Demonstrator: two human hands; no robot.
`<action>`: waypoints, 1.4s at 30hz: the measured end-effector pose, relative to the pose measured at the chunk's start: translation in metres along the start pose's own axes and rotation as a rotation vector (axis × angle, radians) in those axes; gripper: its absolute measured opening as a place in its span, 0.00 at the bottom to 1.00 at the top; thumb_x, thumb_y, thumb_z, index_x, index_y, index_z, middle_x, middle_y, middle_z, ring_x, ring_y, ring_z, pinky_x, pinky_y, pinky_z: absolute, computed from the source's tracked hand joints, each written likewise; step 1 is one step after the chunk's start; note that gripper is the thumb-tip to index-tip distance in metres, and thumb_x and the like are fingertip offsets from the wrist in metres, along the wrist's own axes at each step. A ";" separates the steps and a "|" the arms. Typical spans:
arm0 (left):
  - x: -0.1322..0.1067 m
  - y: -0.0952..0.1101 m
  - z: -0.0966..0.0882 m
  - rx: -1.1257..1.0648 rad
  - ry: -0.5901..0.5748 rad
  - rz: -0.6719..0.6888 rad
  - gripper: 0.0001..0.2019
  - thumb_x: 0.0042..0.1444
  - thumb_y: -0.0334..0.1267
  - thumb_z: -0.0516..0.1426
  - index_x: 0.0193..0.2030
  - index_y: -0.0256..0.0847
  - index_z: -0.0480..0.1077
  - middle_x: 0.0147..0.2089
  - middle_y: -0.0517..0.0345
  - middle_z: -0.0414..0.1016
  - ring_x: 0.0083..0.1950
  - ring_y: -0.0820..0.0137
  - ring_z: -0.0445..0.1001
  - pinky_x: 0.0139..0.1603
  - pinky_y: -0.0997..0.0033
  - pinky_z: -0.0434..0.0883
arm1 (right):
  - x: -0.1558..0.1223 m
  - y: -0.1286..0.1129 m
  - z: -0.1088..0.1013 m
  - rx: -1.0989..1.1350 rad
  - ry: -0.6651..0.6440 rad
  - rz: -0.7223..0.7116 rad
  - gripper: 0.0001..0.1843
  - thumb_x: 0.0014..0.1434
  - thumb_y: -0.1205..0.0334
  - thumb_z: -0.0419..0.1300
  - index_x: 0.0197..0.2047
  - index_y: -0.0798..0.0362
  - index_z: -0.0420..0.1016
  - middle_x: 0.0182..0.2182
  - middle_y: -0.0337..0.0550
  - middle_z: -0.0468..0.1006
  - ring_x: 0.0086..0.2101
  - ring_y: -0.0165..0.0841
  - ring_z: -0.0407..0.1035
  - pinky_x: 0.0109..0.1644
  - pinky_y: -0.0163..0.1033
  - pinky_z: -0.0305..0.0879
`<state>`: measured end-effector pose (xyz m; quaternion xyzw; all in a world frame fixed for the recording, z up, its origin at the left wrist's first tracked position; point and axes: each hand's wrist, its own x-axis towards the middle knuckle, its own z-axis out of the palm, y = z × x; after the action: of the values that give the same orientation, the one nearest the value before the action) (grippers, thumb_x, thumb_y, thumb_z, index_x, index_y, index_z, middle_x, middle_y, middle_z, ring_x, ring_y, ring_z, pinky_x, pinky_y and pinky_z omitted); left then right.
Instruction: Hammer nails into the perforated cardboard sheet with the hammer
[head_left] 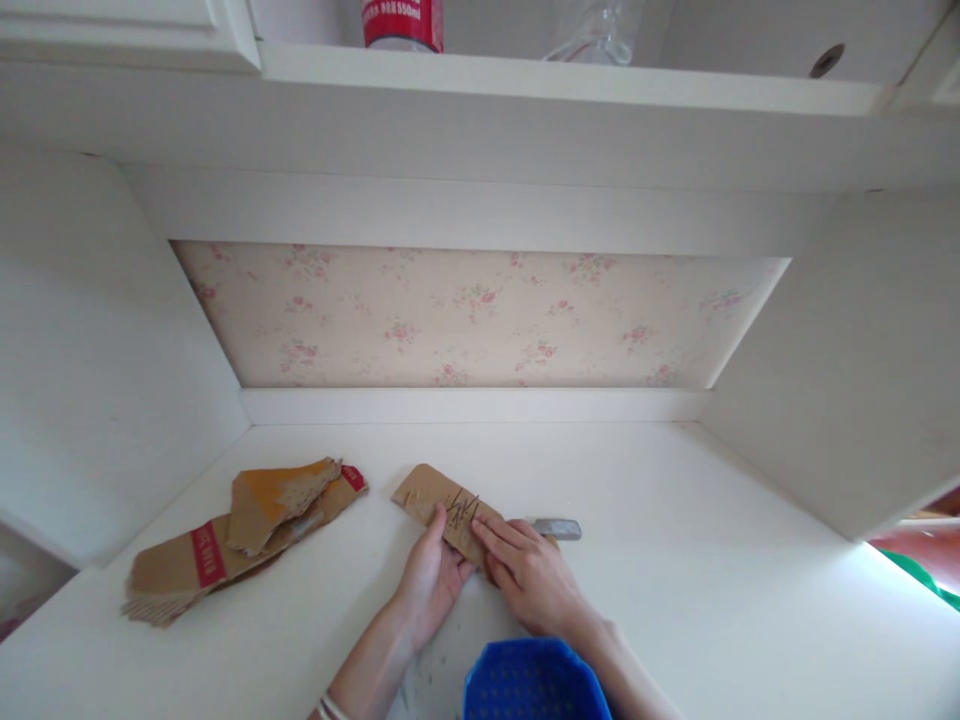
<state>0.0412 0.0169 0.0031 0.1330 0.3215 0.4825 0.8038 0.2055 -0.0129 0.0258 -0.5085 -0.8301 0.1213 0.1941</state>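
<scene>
Head view, and here are both hands on one piece of card (pixel 427 487), right at the center of the action on the white desk (pixel 675 560)! The left hand (pixel 431 590) has it pinched, thumb on top near the black scrawl, fingers tucked below. The right hand (pixel 534 572) lies across the other end, fingers stretched out over the surface; whether it truly grips, I cannot tell. The card slants between them, its far end poking up beyond the left thumb.

Just past the right hand, on its outer side, a grey tool (pixel 564 528) shows, one end hidden. Nearer the wearer, between the forearms, sits a blue basket (pixel 534 690), partly cut off by the frame. Out to the left hand's left, well apart, torn scraps (pixel 247 540) lie piled, red bands showing. High above both hands, a red-labelled bottle (pixel 403 22) stands on the shelf (pixel 487 78).
</scene>
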 end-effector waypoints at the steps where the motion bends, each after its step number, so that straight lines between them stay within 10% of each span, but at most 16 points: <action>1: 0.000 0.000 0.000 0.000 -0.001 -0.001 0.19 0.69 0.45 0.51 0.57 0.33 0.69 0.53 0.45 0.79 0.52 0.64 0.79 0.54 0.66 0.74 | 0.001 -0.001 0.001 0.003 0.016 0.002 0.24 0.67 0.63 0.50 0.65 0.49 0.67 0.62 0.38 0.72 0.55 0.42 0.68 0.60 0.50 0.67; 11: 0.005 -0.001 -0.004 0.004 -0.021 -0.021 0.20 0.69 0.46 0.49 0.57 0.33 0.69 0.53 0.45 0.79 0.51 0.64 0.79 0.52 0.67 0.74 | -0.003 0.005 0.017 -0.033 0.070 0.010 0.22 0.69 0.57 0.49 0.62 0.44 0.71 0.58 0.26 0.76 0.53 0.42 0.67 0.58 0.50 0.68; 22: -0.001 -0.002 -0.001 0.016 -0.093 -0.027 0.22 0.68 0.49 0.51 0.60 0.36 0.68 0.56 0.45 0.77 0.53 0.63 0.78 0.50 0.65 0.75 | -0.003 0.002 0.009 -0.150 0.074 -0.053 0.24 0.71 0.55 0.45 0.66 0.46 0.65 0.67 0.44 0.65 0.58 0.45 0.65 0.59 0.56 0.68; 42: 0.000 -0.005 -0.003 0.024 -0.198 -0.080 0.23 0.69 0.49 0.50 0.61 0.34 0.68 0.60 0.42 0.74 0.61 0.59 0.72 0.58 0.62 0.70 | -0.002 -0.002 0.007 -0.212 0.029 -0.003 0.25 0.71 0.57 0.44 0.67 0.50 0.62 0.65 0.34 0.69 0.56 0.45 0.66 0.55 0.53 0.71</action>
<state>0.0424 0.0146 -0.0020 0.1765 0.2515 0.4307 0.8486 0.2014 -0.0154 0.0196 -0.5268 -0.8360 0.0252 0.1517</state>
